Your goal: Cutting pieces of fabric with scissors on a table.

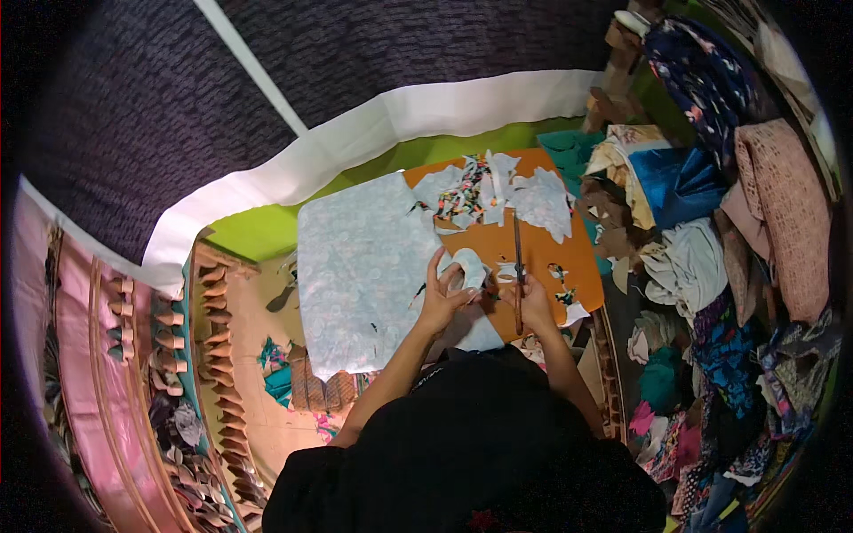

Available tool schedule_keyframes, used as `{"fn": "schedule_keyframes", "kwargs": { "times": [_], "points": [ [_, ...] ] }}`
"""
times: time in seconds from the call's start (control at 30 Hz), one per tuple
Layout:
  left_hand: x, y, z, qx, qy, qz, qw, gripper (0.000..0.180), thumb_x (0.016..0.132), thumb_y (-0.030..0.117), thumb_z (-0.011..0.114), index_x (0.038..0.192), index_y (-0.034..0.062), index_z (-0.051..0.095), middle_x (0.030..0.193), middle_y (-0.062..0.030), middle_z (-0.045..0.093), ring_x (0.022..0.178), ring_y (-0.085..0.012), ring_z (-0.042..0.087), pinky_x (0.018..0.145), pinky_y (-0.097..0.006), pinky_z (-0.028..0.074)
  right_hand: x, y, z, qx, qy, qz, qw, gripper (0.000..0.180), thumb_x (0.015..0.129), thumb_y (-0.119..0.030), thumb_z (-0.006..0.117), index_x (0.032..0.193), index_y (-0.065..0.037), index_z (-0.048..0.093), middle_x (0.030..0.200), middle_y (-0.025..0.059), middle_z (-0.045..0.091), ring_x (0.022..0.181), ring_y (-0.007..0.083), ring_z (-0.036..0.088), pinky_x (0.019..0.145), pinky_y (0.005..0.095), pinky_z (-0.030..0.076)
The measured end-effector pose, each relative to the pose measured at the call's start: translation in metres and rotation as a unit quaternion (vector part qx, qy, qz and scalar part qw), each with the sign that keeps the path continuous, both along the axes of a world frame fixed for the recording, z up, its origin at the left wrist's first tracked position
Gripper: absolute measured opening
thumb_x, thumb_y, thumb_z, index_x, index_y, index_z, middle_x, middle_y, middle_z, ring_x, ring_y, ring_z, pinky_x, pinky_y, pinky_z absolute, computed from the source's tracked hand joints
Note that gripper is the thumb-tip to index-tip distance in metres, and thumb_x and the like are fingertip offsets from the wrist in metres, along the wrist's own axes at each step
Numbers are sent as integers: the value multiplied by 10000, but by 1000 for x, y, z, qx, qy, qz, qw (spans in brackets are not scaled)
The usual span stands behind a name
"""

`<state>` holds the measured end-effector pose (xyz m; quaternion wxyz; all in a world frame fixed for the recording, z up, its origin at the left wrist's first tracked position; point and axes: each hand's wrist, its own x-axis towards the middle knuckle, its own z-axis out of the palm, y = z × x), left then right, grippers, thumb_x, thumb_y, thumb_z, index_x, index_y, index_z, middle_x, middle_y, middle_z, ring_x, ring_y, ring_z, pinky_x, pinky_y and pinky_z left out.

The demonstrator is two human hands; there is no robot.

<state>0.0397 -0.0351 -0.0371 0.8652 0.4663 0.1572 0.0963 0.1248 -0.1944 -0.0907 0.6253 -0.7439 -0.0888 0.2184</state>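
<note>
My left hand (pixel 438 300) pinches a small curved cut-out of white fabric (pixel 471 265), its index finger raised along the piece. Long dark scissors (pixel 519 258) stand in my right hand (pixel 535 308), their blades pointing toward the far edge of the table. The blades are apart from the cut-out. A large pale, faintly patterned fabric sheet (pixel 355 266) covers the left part of the orange table (pixel 569 258) and hangs over its near edge. Ragged white offcuts (pixel 542 200) and a dark floral scrap (pixel 468 188) lie beyond my hands.
Small scraps (pixel 562 282) lie right of the scissors. Heaped fabrics (pixel 689 266) and a rolled pink cloth (pixel 782 222) crowd the right side. Racks of wooden shoe forms (pixel 222 355) stand at left. A dark curtain with a white border (pixel 391 111) hangs behind the table.
</note>
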Motion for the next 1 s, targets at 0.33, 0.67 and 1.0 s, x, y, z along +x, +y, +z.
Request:
{"fn": "schedule_keyframes", "kwargs": {
  "times": [0.33, 0.67, 1.0],
  "points": [
    [78, -65, -24, 132, -92, -152, 975, 719, 675, -124, 474, 1287, 86, 161, 1262, -147, 252, 940, -167, 490, 707, -246, 440, 47, -28, 18, 48, 20, -116, 992, 331, 620, -42, 689, 858, -11, 462, 667, -19, 483, 619, 52, 462, 539, 192, 379],
    [192, -48, -43, -116, 52, 6, 992, 377, 772, -25, 451, 1139, 47, 403, 654, 2, 458, 557, -52, 431, 608, -190, 466, 153, -40, 10, -70, -46, -55, 995, 299, 585, -44, 698, 802, -9, 496, 639, -24, 480, 573, 53, 413, 514, 190, 347],
    [229, -19, -111, 83, 78, -11, 993, 330, 730, -26, 513, 1052, 16, 452, 856, -23, 514, 718, -97, 487, 696, -215, 419, 228, -31, -18, -266, -78, -34, 960, 348, 637, -288, 671, 727, 6, 509, 620, 87, 527, 557, 154, 501, 499, 298, 393]
  ]
}}
